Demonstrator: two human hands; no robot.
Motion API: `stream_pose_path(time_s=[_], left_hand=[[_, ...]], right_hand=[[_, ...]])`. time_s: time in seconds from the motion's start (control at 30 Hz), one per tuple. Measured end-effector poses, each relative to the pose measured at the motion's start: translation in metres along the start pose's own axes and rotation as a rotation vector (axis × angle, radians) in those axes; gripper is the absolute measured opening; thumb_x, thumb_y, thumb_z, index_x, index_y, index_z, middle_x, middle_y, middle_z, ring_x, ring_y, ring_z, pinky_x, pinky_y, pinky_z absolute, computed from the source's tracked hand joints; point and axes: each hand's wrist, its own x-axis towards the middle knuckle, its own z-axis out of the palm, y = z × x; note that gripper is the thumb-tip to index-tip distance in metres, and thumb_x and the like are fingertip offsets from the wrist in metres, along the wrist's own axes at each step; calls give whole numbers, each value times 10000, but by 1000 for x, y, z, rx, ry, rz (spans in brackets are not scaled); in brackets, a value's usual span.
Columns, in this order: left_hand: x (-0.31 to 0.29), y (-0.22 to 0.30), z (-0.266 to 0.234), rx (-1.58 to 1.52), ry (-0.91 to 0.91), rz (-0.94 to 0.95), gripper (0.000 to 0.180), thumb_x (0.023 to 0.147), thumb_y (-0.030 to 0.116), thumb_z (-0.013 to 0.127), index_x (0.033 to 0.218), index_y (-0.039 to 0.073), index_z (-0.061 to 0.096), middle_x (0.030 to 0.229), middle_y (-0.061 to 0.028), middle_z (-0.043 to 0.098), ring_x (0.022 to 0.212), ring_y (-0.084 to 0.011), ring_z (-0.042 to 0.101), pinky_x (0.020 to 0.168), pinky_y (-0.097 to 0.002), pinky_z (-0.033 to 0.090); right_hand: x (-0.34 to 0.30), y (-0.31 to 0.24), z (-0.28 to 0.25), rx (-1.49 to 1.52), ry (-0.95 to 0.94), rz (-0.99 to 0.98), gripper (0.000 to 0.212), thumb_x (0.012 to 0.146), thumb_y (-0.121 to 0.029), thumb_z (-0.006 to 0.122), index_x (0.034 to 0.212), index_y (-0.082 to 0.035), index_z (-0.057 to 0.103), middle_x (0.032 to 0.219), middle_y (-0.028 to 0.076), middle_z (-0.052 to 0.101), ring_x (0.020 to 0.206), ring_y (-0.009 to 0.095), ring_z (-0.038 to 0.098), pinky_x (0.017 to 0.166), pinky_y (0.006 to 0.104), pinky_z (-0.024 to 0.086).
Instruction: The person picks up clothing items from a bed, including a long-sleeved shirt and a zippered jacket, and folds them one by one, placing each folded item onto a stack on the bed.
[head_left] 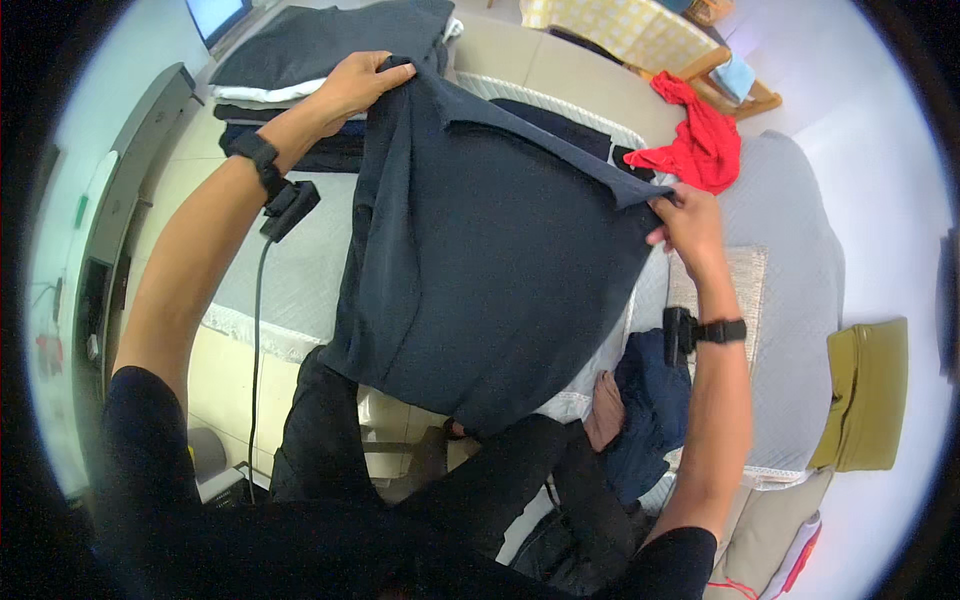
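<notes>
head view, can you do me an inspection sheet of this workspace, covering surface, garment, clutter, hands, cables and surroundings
Surface: light grey cover with a pale trimmed edge, partly hidden by the garment.
Job's things: dark garment, stretched between both hands, its upper edge folded over.
Clutter: stack of folded clothes at upper left; red cloth at upper right; dark blue cloth at lower right.
Hands: left hand grips the garment's upper left corner; right hand grips its upper right.
Cables: black cable hangs from the left wrist device.
Surroundings: yellow-and-white checked cloth at the top; folded olive item at far right.
</notes>
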Motion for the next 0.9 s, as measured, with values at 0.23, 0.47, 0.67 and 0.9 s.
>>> stream_pose_path(time_s=[0.23, 0.47, 0.67, 0.9], left_hand=[[60, -99, 112, 331, 121, 3, 406, 947, 381, 724, 1105, 8, 695, 1055, -200, 749, 986, -329, 731, 862, -404, 559], [-61, -188, 135, 303, 114, 93, 309, 912, 244, 744, 1071, -3, 648, 1001, -207, 695, 883, -376, 680, 802, -449, 541], [-209, -205, 141, 262, -29, -335, 350, 908, 274, 767, 1044, -12, 617, 950, -221, 685, 861, -373, 690, 761, -442, 547], [-262, -190, 137, 230, -272, -606, 384, 890, 281, 785, 1001, -59, 645, 833, -251, 693, 813, -432, 692, 763, -466, 543]], right_hand=[[134, 168, 122, 32, 158, 30, 323, 935, -169, 688, 1150, 71, 700, 1021, 245, 747, 875, 317, 761, 707, 376, 587], [75, 194, 239, -53, 210, -158, 439, 941, -157, 696, 1325, 34, 602, 1151, 238, 717, 1012, 345, 728, 878, 421, 564], [-1, 134, 341, 473, -276, -20, 310, 979, -157, 686, 1232, 7, 617, 901, 135, 744, 739, 190, 726, 635, 335, 594], [-57, 85, 432, 561, -372, 323, 639, 1008, -209, 669, 1494, 93, 385, 1152, 204, 694, 962, 233, 698, 695, 321, 597]])
